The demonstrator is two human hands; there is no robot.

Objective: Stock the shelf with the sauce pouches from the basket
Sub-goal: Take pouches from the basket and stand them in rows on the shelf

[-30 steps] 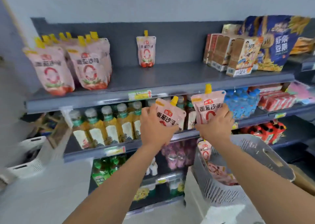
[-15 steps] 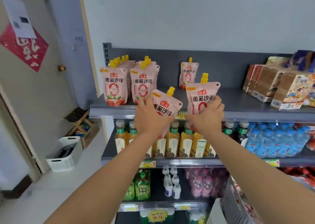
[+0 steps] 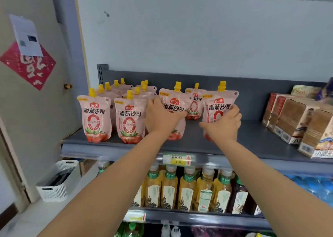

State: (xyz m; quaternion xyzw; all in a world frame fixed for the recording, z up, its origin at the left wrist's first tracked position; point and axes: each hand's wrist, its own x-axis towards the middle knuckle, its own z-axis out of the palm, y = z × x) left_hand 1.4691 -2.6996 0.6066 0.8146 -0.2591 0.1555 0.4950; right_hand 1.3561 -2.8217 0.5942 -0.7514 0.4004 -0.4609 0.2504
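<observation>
Top shelf (image 3: pixel 252 143): two rows of pouches (image 3: pixel 115 110) stand at left. Left hand (image 3: pixel 162 118) clamped on one upright pouch (image 3: pixel 173 107) beside them. Right hand (image 3: pixel 224 124) clamped on another pouch (image 3: pixel 219 107), upright at shelf centre. Boxes (image 3: pixel 297 121) at right.

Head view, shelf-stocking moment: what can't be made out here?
- Basket: out of frame.
- Lower fronts of both held pouches, head view: covered by the left hand and right hand; whether they rest on the shelf is unclear.
- Price tag: print blurred.
- Rear pouch: partly hidden by the held pouches.
</observation>
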